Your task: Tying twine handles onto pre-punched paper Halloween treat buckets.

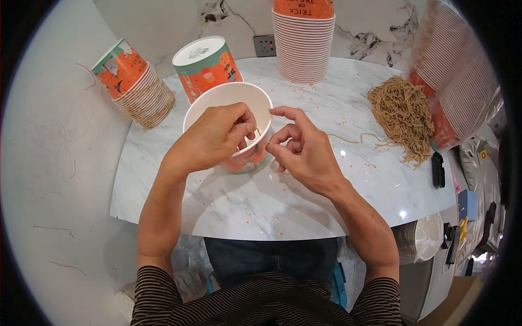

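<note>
Right in front of me a paper bucket (228, 103) with a white inside and an orange and green printed outside has its mouth facing up. Inside its near right rim, the closed fingers of my left hand (215, 133) pinch a thin bit of tan string (258, 130). Just outside that rim, the thumb and fingers of my right hand (304, 157) pinch the string too, while its index finger reaches to the rim. The wall between both hands is partly hidden by my fingers. A loose strand runs across the table towards a heap of tan strings (401, 117).
A tall stack of buckets (303, 49) stands at the back. One upturned bucket (209, 68) and a leaning stack with strings (136, 84) are at the left. Plastic-wrapped stacks (462, 81) and a black object (438, 170) lie right. Small orange specks dot the marble table (228, 223).
</note>
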Motion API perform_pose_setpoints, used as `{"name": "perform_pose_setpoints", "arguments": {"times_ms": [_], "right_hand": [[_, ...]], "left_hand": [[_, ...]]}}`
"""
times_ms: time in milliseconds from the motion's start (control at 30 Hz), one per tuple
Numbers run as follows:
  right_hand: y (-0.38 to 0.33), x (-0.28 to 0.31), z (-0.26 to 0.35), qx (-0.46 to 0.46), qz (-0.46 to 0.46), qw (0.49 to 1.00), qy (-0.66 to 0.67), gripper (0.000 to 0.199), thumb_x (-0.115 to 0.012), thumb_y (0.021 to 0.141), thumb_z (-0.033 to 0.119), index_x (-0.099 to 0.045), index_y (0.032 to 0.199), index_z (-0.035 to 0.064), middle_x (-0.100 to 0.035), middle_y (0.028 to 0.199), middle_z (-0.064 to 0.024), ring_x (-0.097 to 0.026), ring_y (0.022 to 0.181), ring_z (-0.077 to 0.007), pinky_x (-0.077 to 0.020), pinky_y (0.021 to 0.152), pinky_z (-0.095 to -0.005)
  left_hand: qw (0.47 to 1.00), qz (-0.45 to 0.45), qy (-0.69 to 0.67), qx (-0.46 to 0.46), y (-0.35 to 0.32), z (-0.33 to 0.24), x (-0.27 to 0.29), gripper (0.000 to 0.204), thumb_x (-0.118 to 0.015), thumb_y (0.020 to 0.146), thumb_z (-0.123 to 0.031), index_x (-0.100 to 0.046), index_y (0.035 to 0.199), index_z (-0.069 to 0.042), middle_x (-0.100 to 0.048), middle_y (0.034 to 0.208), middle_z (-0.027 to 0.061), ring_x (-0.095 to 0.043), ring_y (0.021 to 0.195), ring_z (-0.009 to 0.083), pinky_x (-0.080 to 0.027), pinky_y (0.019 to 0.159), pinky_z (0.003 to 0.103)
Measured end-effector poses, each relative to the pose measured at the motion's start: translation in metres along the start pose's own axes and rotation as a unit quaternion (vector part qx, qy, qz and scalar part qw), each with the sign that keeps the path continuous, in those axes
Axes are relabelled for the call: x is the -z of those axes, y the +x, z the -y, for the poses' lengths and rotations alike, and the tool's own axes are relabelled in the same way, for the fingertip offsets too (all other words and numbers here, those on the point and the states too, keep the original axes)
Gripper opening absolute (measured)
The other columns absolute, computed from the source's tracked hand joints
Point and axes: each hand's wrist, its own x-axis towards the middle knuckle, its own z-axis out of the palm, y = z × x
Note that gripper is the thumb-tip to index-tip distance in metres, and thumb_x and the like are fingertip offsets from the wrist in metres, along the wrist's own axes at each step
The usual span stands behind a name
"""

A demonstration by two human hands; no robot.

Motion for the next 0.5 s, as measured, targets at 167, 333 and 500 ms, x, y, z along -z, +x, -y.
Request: {"name": "perform_pose_setpoints", "arguments": {"times_ms": [167, 333, 500], "right_hand": [[0.001, 0.003, -0.008, 0.035, 0.042, 0.997, -0.056, 0.049, -0.071, 0.096, 0.008, -0.058, 0.143, 0.0064, -0.068, 0.082, -0.0050, -0.057, 0.059, -0.0082, -0.0446, 0.054, -0.0279], [0.001, 0.002, -0.002, 0.025, 0.034, 0.998, -0.036, 0.045, -0.075, 0.095, 0.012, -0.062, 0.138, 0.0039, -0.058, 0.072, -0.0002, -0.050, 0.062, -0.0057, -0.0436, 0.059, -0.0260], [-0.001, 0.003, 0.002, 0.023, 0.035, 0.999, -0.032, 0.038, -0.078, 0.094, 0.013, -0.069, 0.128, -0.0006, -0.053, 0.069, 0.0027, -0.047, 0.065, -0.0048, -0.0441, 0.063, -0.0262]], "left_hand": [[0.999, -0.001, -0.042, 0.024, -0.003, -0.001, 0.005, 0.011, -0.054, 0.105, -0.008, -0.061, 0.101, 0.000, -0.066, 0.086, 0.0039, -0.062, 0.074, 0.0081, -0.053, 0.064, 0.026], [0.992, -0.008, -0.124, 0.029, -0.008, -0.007, 0.014, 0.012, -0.055, 0.106, -0.011, -0.060, 0.102, -0.002, -0.065, 0.088, 0.0024, -0.060, 0.073, 0.0062, -0.052, 0.058, 0.023], [0.989, 0.018, -0.149, -0.005, -0.004, -0.024, 0.008, 0.013, -0.056, 0.106, -0.012, -0.062, 0.102, -0.002, -0.065, 0.088, 0.0012, -0.058, 0.072, 0.0050, -0.050, 0.057, 0.021]]}}
